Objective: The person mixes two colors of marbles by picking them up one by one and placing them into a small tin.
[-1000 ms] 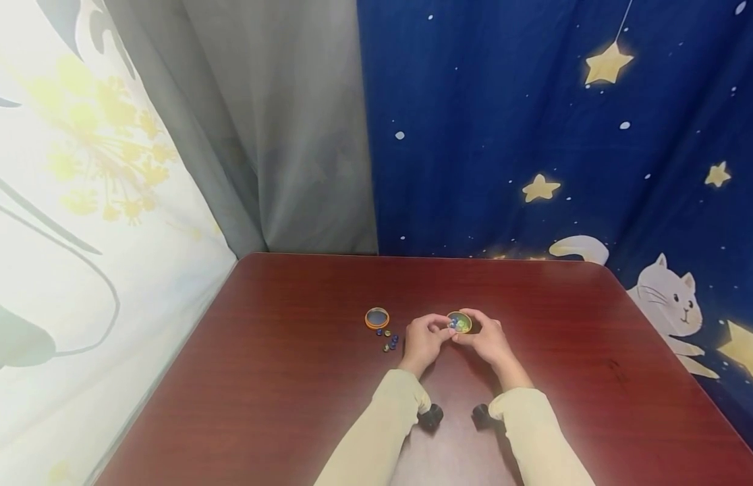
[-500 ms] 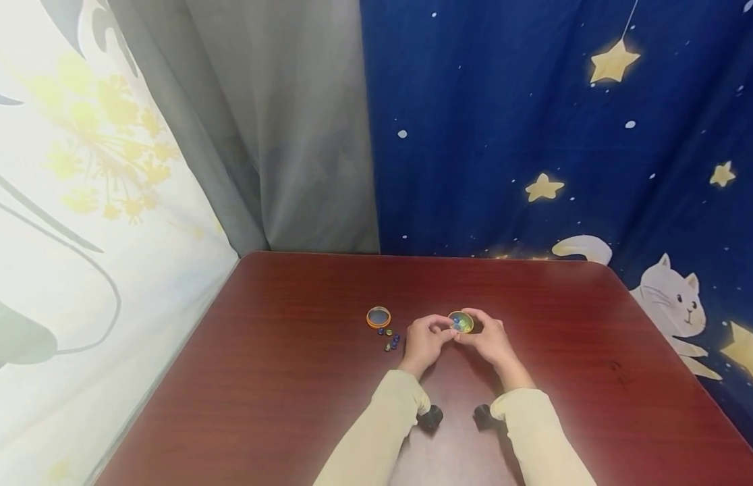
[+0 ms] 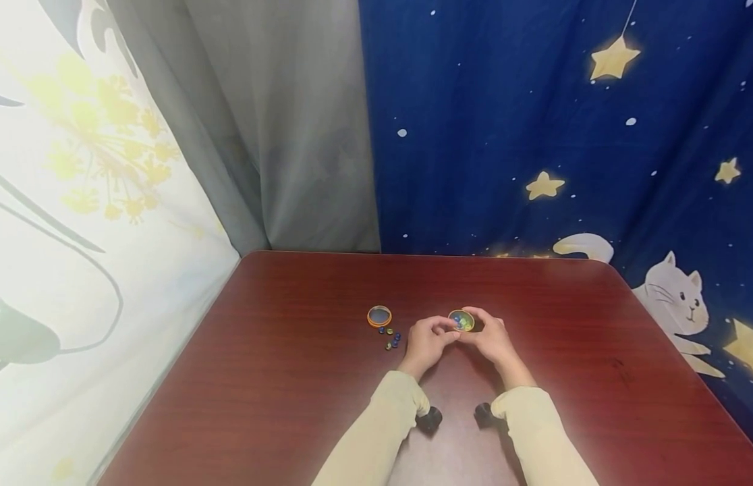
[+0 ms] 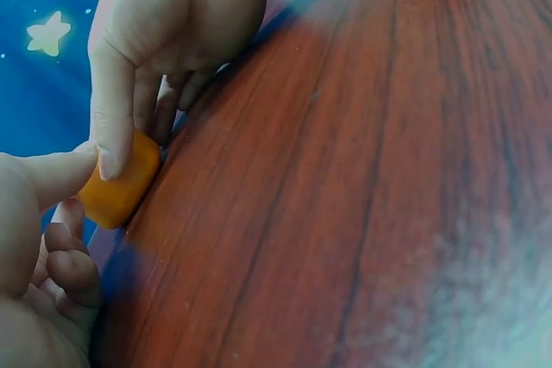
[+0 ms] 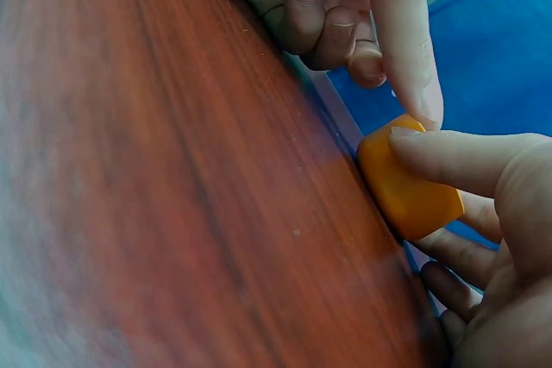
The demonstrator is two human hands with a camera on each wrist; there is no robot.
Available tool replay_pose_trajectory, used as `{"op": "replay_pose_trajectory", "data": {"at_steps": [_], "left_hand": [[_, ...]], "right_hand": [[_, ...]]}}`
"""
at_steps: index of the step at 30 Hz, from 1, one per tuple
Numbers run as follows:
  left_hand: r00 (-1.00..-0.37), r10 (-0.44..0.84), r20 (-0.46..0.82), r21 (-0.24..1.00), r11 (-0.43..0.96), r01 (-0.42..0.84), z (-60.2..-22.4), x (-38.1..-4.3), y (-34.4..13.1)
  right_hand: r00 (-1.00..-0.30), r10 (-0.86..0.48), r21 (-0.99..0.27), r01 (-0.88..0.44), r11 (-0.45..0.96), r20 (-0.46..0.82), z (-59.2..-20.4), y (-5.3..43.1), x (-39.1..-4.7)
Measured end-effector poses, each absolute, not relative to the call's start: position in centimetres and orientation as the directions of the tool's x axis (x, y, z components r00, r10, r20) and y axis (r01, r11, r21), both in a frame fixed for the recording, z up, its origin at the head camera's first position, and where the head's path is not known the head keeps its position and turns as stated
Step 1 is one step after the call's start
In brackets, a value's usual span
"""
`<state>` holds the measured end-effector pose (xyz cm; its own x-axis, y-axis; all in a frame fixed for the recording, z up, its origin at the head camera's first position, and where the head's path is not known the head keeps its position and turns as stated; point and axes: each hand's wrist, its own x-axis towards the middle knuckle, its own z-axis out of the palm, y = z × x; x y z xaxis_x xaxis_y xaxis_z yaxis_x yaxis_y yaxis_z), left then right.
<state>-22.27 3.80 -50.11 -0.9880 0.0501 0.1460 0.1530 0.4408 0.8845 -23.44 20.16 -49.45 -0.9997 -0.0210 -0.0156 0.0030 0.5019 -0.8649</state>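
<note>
My right hand holds a small orange cup, thumb on its outside and fingers below. In the head view its mouth tips toward me, showing blue and yellow-green marbles inside. My left hand is at the cup's left edge, thumb touching the rim, index fingertip reaching over it into the mouth. Its other fingers are curled, and what the index fingertip touches is hidden. Left of the hands lies a second small round orange-rimmed dish, grey inside, with several loose marbles in front of it.
A dark red wooden table lies under both hands. Black wrist devices sit below both cuffs. Behind the table hang a grey curtain and a blue starry curtain; a white patterned cloth hangs at the left.
The left index finger reaches slightly farther over the cup's rim. The right hand keeps its hold on the cup, and the loose marbles stay where they were. The head view shifts slightly.
</note>
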Motion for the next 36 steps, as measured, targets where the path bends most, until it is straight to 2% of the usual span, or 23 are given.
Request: {"op": "replay_pose_trajectory", "data": {"at_steps": [8, 15, 36], "left_hand": [[-0.991, 0.101, 0.086, 0.935, 0.335, 0.115, -49.7, -22.2, 3.2], [-0.972, 0.234, -0.011, 0.976, 0.213, 0.04, -48.8, -22.4, 2.1], [-0.969, 0.243, 0.035, 0.944, 0.311, 0.112, -47.6, -22.2, 0.7]], "right_hand": [[-0.999, -0.02, -0.86, 0.02, 0.51, -0.036, -49.6, 20.1, -23.4], [-0.999, -0.017, -0.857, 0.03, 0.514, -0.045, -49.5, 20.0, -23.5], [-0.999, -0.034, -0.87, 0.018, 0.492, -0.04, -49.5, 20.2, -23.5]]}}
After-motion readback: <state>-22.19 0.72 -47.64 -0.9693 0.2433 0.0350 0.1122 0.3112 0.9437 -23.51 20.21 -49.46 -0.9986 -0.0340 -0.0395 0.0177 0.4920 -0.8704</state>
